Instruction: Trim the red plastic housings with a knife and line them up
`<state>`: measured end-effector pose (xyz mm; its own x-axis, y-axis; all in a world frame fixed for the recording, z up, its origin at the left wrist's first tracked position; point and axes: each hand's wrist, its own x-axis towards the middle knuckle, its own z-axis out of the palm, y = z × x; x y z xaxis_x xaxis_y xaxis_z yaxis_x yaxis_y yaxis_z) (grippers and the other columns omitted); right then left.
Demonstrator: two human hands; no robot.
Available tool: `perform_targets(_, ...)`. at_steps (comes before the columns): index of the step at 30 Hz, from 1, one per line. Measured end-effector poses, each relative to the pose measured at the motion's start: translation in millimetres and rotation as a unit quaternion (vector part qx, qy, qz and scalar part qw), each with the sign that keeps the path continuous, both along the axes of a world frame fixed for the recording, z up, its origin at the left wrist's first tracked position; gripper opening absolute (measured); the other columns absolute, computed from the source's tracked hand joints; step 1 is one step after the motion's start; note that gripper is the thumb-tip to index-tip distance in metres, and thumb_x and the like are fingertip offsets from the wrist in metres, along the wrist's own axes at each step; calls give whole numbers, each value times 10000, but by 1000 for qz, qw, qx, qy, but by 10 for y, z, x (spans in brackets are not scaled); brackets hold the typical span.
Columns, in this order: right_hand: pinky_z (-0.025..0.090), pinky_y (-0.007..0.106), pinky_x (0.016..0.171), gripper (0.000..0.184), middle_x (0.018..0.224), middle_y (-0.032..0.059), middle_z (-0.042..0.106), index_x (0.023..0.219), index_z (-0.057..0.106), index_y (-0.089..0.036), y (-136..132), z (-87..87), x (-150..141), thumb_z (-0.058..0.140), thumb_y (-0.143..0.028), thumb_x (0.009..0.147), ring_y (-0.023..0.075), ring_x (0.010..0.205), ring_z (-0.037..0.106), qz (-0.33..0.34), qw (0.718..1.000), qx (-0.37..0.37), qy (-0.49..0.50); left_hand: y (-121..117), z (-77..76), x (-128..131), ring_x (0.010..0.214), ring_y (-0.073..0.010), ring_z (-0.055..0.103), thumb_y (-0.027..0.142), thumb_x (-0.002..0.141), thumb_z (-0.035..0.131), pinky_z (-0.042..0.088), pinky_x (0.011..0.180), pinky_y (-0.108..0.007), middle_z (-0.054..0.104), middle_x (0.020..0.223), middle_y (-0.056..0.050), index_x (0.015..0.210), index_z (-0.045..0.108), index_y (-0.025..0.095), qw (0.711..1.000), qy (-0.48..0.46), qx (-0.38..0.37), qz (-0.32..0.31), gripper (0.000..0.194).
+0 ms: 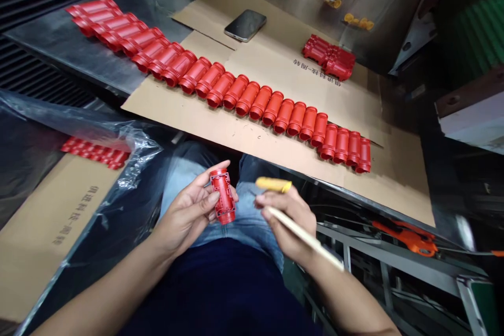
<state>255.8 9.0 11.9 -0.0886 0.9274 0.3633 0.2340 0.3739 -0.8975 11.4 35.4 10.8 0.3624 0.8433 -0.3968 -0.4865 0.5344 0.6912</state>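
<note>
Handling a single red plastic cylinder [223,197] is judged to be the step in hand, with fine tool work on its patterned side the likeliest purpose. The cylinder is held above the lap [252,239], slightly tilted, clasped between the thumb and fingers of the left hand [197,207]. By the right hand [291,220], a slim pale-handled tool [307,236] is gripped with bent fingers; a yellow piece [273,185] is seen at those fingers too, though blur leaves it uncertain whether it is a second tool.

No contact is made between tool and cylinder, so a short, steadied approach across the gap would be called for, with the patterned side kept turned upward.

Between the hands, only a modest gap is left for moving. Ahead, the near edge of the cardboard sheet [236,131] is run diagonally along the surface [43,37], and a long row of red cylinders [260,102] is set out behind it. More room is offered between that row and the smartphone [246,25]. At the left, a plastic-lined box [74,205] is placed beside the legs.
</note>
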Motion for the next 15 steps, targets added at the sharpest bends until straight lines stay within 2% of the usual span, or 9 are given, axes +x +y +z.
perform_targets(2, 761, 391, 905, 302, 1258, 132, 868, 1387, 826, -244, -80, 68, -21, 763, -190, 1096, 260, 1084, 864, 68, 994, 83, -29, 13, 15, 35, 658, -117, 531, 350, 984, 896, 501, 630, -233, 799, 1057, -132, 1652, 662, 268, 1000, -5, -13, 11, 712)
perform_targets(4, 769, 367, 876, 412, 1306, 132, 857, 1492, 780, -236, -107, 80, -55, 771, -157, 1088, 253, 1072, 866, 109, 986, 125, -28, 21, 27, 60, 656, -115, 522, 345, 980, 901, 501, 634, -234, 796, 1053, -124, 1640, 673, 270, 1000, -10, -23, 14, 702)
perform_targets(10, 786, 396, 904, 531, 1318, 94, 866, 1591, 705, -286, -43, -34, -114, 816, -183, 1082, 253, 1079, 866, 123, 981, 147, -25, 8, 43, 57, 661, -111, 512, 331, 993, 893, 504, 649, -228, 799, 1042, -127, 1644, 673, 262, 999, -10, -29, 11, 690)
perform_targets(15, 773, 362, 926, 441, 1299, 125, 856, 1537, 729, -213, -50, 15, -109, 779, -156, 1102, 237, 1116, 845, 132, 978, 154, -51, -7, 50, 57, 664, -114, 525, 331, 1003, 885, 520, 661, -232, 808, 1044, -134, 1643, 674, 250, 999, -16, -30, 14, 679)
